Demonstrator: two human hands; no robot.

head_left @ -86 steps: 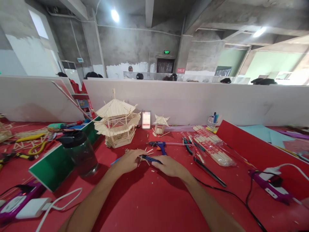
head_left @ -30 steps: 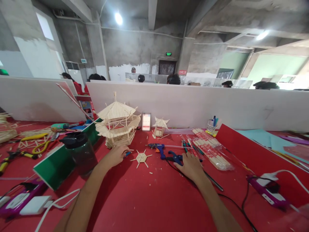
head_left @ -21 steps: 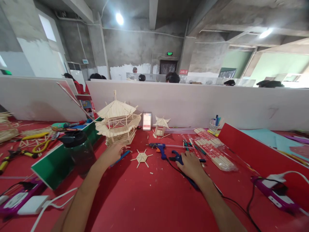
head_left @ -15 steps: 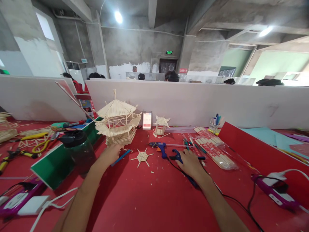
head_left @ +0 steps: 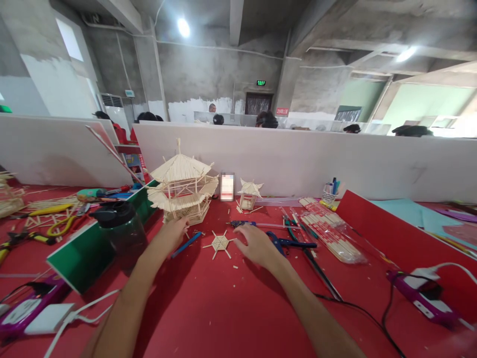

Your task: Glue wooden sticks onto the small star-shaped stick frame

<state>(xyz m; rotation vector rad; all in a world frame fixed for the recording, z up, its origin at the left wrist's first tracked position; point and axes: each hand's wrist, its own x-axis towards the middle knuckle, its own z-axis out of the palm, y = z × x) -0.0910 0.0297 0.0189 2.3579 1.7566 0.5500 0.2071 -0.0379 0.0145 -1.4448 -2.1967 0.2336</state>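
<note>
My left hand point(head_left: 172, 233) rests on the red table beside the base of a two-tier stick pagoda point(head_left: 182, 190); its fingers are curled and partly hidden, with a blue pencil point(head_left: 186, 244) lying just right of it. My right hand point(head_left: 257, 245) hovers open, fingers apart, just right of a small hexagonal stick piece point(head_left: 219, 242) and over a blue glue gun point(head_left: 241, 224). Blue-handled pliers point(head_left: 288, 242) lie free to the right of that hand.
A dark water bottle point(head_left: 121, 232) and a green-edged board point(head_left: 87, 251) stand at left. A small stick pavilion point(head_left: 249, 193), packets of chopsticks point(head_left: 330, 231), a pen cup point(head_left: 329, 191), black cords point(head_left: 335, 293) and purple power strips point(head_left: 425, 296) surround the spot. White partitions point(head_left: 298, 159) close the back.
My right hand let go of the blue pliers at right and moved left toward the hexagonal stick piece. My left hand stayed by the pagoda's base.
</note>
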